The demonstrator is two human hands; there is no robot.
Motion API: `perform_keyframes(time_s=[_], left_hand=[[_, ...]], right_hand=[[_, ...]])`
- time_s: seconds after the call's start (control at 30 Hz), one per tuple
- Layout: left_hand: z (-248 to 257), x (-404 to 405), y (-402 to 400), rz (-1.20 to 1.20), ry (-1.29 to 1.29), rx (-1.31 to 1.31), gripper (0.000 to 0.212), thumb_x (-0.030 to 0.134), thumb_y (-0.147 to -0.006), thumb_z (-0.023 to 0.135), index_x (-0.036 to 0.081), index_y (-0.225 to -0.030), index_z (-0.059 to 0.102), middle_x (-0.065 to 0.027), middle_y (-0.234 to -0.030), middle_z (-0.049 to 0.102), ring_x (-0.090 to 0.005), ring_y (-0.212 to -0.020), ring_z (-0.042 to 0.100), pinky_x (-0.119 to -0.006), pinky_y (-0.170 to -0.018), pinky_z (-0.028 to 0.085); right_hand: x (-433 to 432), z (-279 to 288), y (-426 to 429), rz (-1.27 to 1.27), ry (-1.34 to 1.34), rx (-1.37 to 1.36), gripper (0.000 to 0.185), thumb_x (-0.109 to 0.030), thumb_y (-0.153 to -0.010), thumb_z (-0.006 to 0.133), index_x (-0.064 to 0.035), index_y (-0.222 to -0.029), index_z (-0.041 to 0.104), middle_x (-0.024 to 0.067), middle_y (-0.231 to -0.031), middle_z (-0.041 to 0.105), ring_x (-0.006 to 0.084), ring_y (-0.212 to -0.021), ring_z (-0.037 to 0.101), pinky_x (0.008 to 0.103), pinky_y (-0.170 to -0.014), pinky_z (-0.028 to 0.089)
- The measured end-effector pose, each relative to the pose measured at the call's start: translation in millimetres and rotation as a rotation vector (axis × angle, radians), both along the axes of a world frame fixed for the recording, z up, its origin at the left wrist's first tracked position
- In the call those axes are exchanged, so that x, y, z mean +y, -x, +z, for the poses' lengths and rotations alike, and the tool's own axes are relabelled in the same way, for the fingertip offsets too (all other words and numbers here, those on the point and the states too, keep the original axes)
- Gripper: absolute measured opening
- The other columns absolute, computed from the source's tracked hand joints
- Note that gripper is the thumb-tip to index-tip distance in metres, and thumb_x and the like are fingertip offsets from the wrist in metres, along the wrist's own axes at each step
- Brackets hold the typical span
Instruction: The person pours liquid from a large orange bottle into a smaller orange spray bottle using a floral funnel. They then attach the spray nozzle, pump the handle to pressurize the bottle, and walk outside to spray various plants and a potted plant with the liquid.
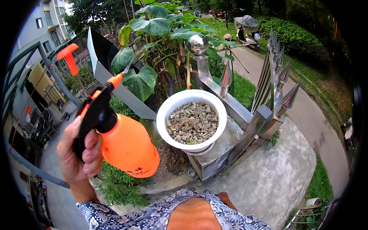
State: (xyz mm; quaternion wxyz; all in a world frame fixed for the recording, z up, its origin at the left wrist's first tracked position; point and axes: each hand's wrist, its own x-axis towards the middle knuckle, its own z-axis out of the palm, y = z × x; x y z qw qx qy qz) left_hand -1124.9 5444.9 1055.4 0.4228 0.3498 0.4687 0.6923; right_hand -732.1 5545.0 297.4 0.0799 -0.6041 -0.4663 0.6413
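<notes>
My left hand (83, 152) grips the black handle of an orange plastic pump spray bottle (129, 146), held tilted at the left. The bottle's orange pump knob stands raised on its rod, and the nozzle (116, 81) points up and right toward large green leaves (141, 82). To the right of the bottle, a white round flowerpot (220, 120) sits on a metal-clad post. Coarse grey granules (198, 120) fill it, with a withered reddish stem and a small green sprout on them. My right hand is out of view; a bit of the right forearm shows at the bottom.
A steel fence with pointed finials (290, 97) runs behind and right of the pot. A mirror-like metal ball (197, 44) tops a post. A grey angled panel (123, 89) stands between bottle and leaves. Beyond are a paved path (304, 123) and a parked scooter (248, 36).
</notes>
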Motion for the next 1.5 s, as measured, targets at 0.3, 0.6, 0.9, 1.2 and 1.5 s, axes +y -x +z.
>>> perform_keyframes(time_s=[0.3,0.6,0.9,1.2,1.5], left_hand=[[62,8,11,-0.151,-0.234,0.198,0.044,0.035,-0.116,0.032,0.004,-0.087,0.044,-0.0048,-0.060,0.046,-0.0100,-0.028,0.031,-0.024,-0.022,0.033],[76,14,32,-0.188,-0.282,0.200,0.042,0.034,-0.116,0.033,0.006,-0.088,0.046,-0.0026,-0.064,0.048,-0.0097,-0.030,0.035,-0.024,-0.023,0.035],[62,-2,46,-0.167,-0.307,0.175,0.043,0.034,-0.116,0.032,0.006,-0.086,0.044,-0.0041,-0.059,0.045,-0.0102,-0.028,0.030,-0.025,-0.021,0.032],[30,-39,44,-0.061,-0.381,0.173,0.040,0.034,-0.116,0.032,0.005,-0.090,0.040,-0.0083,-0.059,0.045,-0.0108,-0.026,0.028,-0.023,-0.021,0.033],[15,-45,-23,-0.073,-0.371,0.128,0.043,0.037,-0.116,0.031,0.005,-0.088,0.040,-0.0097,-0.058,0.045,-0.0113,-0.026,0.024,-0.024,-0.021,0.029]], right_hand=[[4,28,0,0.070,-0.130,-0.008,0.038,-0.035,-0.081,0.087,0.0010,-0.074,0.075,0.0098,-0.069,0.073,0.0156,-0.065,0.066,0.0356,-0.061,0.052],[8,78,19,0.265,-0.123,-0.123,0.035,-0.035,-0.088,0.079,-0.0007,-0.094,0.081,0.0119,-0.087,0.078,0.0197,-0.079,0.072,0.0379,-0.076,0.057],[-28,91,9,0.208,-0.046,-0.132,0.033,-0.032,-0.089,0.080,0.0008,-0.088,0.078,0.0110,-0.081,0.076,0.0171,-0.074,0.069,0.0363,-0.070,0.057],[-40,119,6,0.176,0.117,0.006,0.035,-0.035,-0.097,0.074,0.0000,-0.091,0.073,0.0106,-0.076,0.076,0.0170,-0.066,0.072,0.0312,-0.063,0.060],[-2,153,-1,0.401,0.028,0.082,0.037,-0.038,-0.099,0.072,-0.0012,-0.096,0.070,0.0100,-0.078,0.074,0.0173,-0.071,0.074,0.0309,-0.062,0.059]])
